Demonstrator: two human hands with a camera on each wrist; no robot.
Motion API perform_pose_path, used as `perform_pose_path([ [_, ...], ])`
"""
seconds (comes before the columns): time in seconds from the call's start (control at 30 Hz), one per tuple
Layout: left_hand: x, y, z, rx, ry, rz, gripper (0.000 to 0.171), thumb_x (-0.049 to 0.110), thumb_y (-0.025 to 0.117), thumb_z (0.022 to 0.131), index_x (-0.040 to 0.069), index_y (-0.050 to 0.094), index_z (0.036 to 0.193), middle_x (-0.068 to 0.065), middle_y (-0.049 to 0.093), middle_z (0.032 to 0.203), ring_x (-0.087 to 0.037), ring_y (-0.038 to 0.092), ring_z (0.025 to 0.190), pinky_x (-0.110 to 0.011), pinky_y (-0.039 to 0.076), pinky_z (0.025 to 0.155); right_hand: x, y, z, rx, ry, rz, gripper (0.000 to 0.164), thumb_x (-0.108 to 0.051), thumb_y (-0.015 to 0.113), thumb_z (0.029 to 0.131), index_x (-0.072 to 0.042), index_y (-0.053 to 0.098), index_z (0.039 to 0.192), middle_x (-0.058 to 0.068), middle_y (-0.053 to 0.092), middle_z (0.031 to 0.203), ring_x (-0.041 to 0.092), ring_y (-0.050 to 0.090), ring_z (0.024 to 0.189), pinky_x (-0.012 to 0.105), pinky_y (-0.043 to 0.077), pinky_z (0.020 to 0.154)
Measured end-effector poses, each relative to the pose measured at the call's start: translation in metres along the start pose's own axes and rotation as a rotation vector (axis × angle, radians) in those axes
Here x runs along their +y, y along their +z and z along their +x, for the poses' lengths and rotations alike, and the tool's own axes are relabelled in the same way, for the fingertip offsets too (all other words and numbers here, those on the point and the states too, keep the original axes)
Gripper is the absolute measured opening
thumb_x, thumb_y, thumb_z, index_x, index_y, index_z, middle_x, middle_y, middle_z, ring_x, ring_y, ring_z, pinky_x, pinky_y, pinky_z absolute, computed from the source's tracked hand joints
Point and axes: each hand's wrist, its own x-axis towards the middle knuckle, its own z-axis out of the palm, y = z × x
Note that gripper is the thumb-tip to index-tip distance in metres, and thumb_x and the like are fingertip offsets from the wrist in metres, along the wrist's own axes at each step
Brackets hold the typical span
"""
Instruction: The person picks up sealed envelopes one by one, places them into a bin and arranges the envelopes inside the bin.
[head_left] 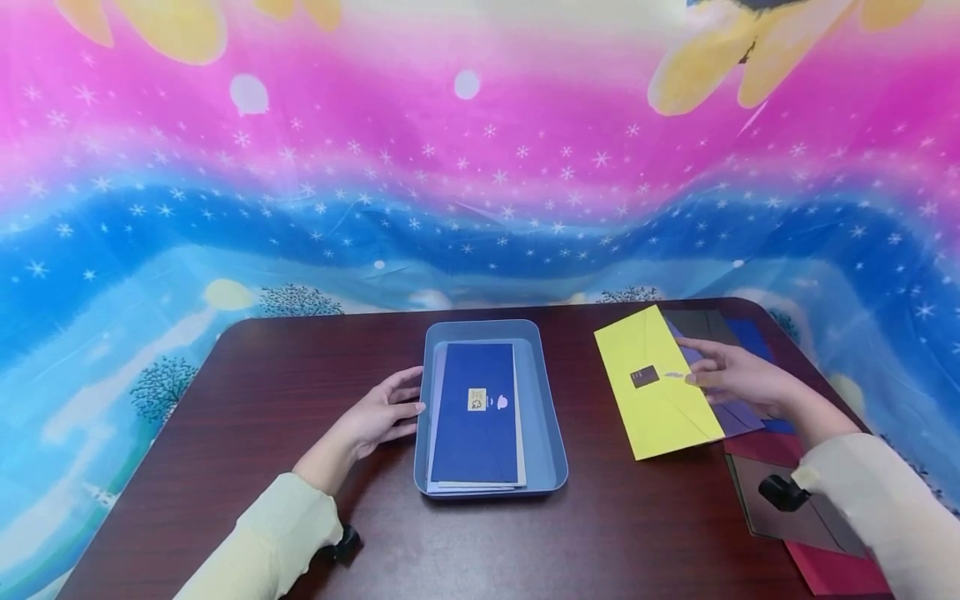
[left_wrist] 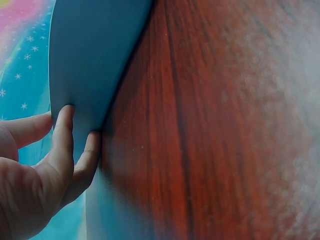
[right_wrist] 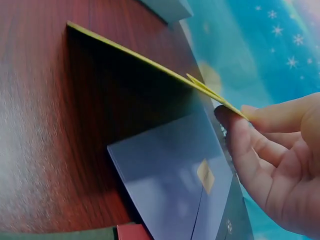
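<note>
A yellow envelope [head_left: 651, 408] with a dark label is pinched at its right edge between the thumb and fingers of my right hand [head_left: 738, 379]. In the right wrist view the envelope [right_wrist: 145, 60] is tilted up off the table, above a purple envelope [right_wrist: 172, 170] with a gold diamond-shaped seal. My left hand [head_left: 375, 417] rests its fingertips against the outer left wall of a blue-grey tray [head_left: 553, 442]. Inside the tray lies a dark blue envelope [head_left: 476, 442] with a beige label, on top of several paler ones.
Dark grey [head_left: 697, 321] and blue envelopes [head_left: 750, 337] lie partly under the purple one at the table's far right. Nearer, a brown envelope [head_left: 795, 508] overlaps red ones [head_left: 840, 571]. A patterned cloth [head_left: 480, 183] hangs behind the dark wooden table [head_left: 300, 367].
</note>
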Motion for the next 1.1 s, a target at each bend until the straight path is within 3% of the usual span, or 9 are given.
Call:
perform_pose_path([
  [0.17, -0.001, -0.001, 0.001, 0.003, 0.003, -0.002, 0.065, -0.001, 0.054, 0.104, 0.012, 0.027, 0.162, -0.028, 0.035, 0.157, -0.03, 0.058, 0.121, -0.038, 0.055, 0.091, -0.006, 0.002, -0.002, 0.028, -0.019, 0.102, 0.081, -0.013, 0.056, 0.107, -0.002, 0.0, 0.163, 0.018, 0.059, 0.121, 0.019, 0.069, 0.101, 0.04, 0.058, 0.087],
  [0.43, -0.001, 0.001, -0.001, 0.004, -0.006, -0.013, 0.065, -0.002, 0.054, 0.104, 0.012, 0.027, 0.162, -0.028, 0.034, 0.158, -0.03, 0.058, 0.121, -0.038, 0.056, 0.09, -0.016, 0.008, -0.006, 0.078, -0.059, 0.205, 0.077, -0.014, 0.055, 0.108, -0.005, 0.003, 0.164, -0.004, 0.067, 0.114, 0.014, 0.071, 0.1, 0.034, 0.059, 0.085],
  [0.63, -0.001, 0.001, -0.002, -0.007, 0.002, -0.017, 0.065, -0.002, 0.054, 0.104, 0.011, 0.027, 0.162, -0.022, 0.03, 0.162, -0.029, 0.058, 0.121, -0.039, 0.055, 0.092, -0.033, 0.02, -0.005, 0.099, -0.081, 0.234, 0.078, -0.014, 0.057, 0.107, -0.007, 0.007, 0.165, -0.006, 0.07, 0.111, 0.013, 0.072, 0.098, 0.033, 0.059, 0.083],
  [1.1, -0.001, 0.0, -0.001, -0.012, 0.01, -0.016, 0.065, -0.001, 0.055, 0.104, 0.011, 0.026, 0.162, -0.02, 0.027, 0.165, -0.027, 0.059, 0.121, -0.039, 0.055, 0.092, -0.064, 0.057, 0.011, 0.044, -0.142, 0.395, 0.075, -0.011, 0.056, 0.107, -0.008, 0.01, 0.165, -0.005, 0.073, 0.113, 0.015, 0.072, 0.1, 0.034, 0.058, 0.085],
])
